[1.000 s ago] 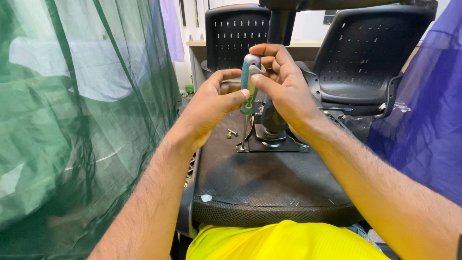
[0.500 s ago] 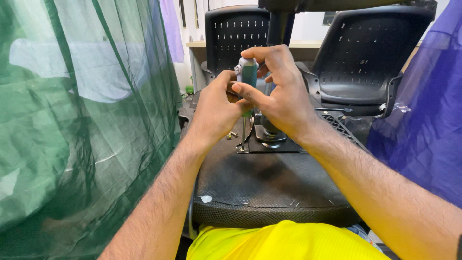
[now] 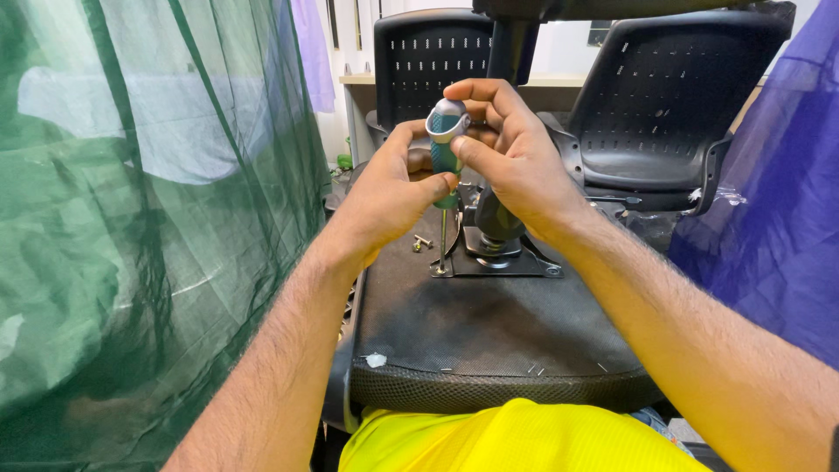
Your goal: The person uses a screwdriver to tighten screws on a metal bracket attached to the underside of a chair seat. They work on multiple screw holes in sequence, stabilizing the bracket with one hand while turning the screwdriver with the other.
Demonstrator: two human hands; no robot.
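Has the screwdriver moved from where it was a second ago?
No. The screwdriver is upright as before, its tip at the same front left corner of the metal plate. The left hand and right hand only shifted their hold on the handle.

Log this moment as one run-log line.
left hand: grips screwdriver | right hand: grips handle top | tip: on mounting plate corner | loose screws beside

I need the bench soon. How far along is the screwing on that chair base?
In hand: both hands, left hand and right hand, hold the screwdriver upright, tip at the metal plate's front-left corner. Left: loose screws lie beside it. Other corners are too unclear to judge.
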